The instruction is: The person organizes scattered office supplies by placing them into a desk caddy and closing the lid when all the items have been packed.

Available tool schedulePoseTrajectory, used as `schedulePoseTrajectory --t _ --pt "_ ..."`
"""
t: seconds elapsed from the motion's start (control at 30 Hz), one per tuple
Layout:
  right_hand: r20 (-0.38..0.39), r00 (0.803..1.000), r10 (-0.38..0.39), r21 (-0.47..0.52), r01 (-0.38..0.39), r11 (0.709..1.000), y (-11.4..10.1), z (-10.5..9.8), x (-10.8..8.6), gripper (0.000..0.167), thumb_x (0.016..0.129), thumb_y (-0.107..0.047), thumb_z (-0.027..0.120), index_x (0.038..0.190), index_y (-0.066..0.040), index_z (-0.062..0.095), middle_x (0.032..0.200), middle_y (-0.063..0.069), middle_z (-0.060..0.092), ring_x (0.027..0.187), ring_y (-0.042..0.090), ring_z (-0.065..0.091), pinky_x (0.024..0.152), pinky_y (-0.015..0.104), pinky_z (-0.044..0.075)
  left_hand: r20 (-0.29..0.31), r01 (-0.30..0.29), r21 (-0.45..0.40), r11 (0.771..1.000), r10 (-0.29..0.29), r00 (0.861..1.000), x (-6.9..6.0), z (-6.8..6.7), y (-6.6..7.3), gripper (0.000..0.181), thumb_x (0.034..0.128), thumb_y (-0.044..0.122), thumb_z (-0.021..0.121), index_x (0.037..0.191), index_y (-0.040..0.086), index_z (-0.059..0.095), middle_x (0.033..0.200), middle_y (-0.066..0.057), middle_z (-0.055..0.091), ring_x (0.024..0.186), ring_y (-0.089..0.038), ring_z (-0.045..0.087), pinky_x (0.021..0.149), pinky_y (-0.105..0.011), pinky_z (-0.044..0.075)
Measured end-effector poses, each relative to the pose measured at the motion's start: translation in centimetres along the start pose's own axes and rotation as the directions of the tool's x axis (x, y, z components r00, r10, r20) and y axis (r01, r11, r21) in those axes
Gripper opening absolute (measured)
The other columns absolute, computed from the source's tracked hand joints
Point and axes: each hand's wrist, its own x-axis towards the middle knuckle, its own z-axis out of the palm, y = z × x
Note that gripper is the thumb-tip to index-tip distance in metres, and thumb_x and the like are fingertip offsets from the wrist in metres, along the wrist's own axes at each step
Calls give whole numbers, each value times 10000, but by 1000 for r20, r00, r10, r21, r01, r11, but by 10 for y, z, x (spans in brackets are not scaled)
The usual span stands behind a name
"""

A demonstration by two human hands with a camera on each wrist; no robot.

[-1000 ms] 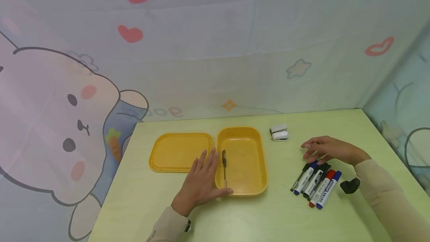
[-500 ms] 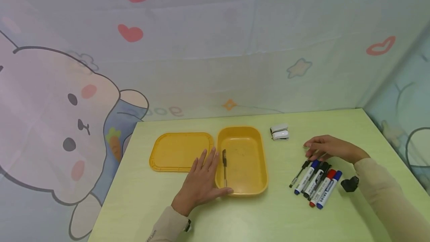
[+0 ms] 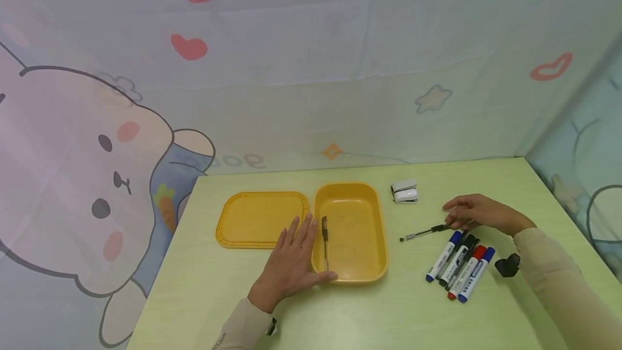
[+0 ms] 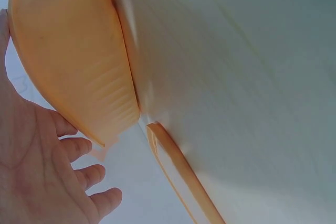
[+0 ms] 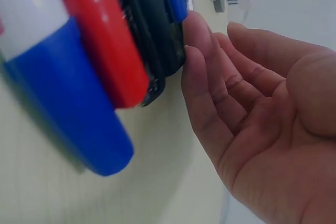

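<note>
My left hand (image 3: 289, 271) lies spread along the left side of a yellow plastic box (image 3: 381, 242), thumb over its near rim. In the left wrist view its fingers (image 4: 79, 148) lie along the box wall. A black-capped pen (image 3: 325, 242) lies in the box by its left wall. My right hand (image 3: 481, 215) has curled fingers at the capped end of another pen (image 3: 423, 232), which points left; the contact is partly hidden. Beside that hand several markers (image 3: 461, 269) with blue, black and red caps lie side by side. In the right wrist view the caps show close up, left of the fingers.
The yellow lid (image 3: 262, 220) lies flat left of the box. A small white stapler (image 3: 404, 192) sits behind, between the box and my right hand. A patterned cloth (image 3: 301, 96) hangs along the table's back edge.
The pen at my right hand has come away from the markers and swung round, its far end moving left and away from me. My left hand and the box have stayed put.
</note>
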Motion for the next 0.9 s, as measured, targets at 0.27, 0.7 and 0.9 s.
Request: schedulePoseTrajectory --t 0.27,0.7,0.9 --pt "-46 999 -17 40 19 999 12 -5 -4 484 1080 -217 517 1433 108 459 1268 244 649 1012 191 706 862 302 584 10 6 -23 1000 -6 1000 0 1 0 1167 848 867 441 1634 56 145 1709 -118 117 1564 -369 111 1211 -595 220" --pt "-105 995 4 68 4 998 27 -15 -10 531 1070 -252 542 1444 112 443 1303 245 632 1023 169 710 874 288 583 -9 1 -29 1000 -2 1000 0 1 -1 1169 845 874 433 1632 51 163 1707 -116 123 1551 -399 160 1198 -607 241" --pt "-53 998 -24 0 24 1000 24 -27 -17 477 1059 -248 564 1423 58 524 1366 240 611 1097 158 701 892 304 580 -7 5 -35 999 -6 1000 0 2 -1 1162 847 863 452 1634 61 158 1709 -104 115 1554 -391 155 1203 -604 230"
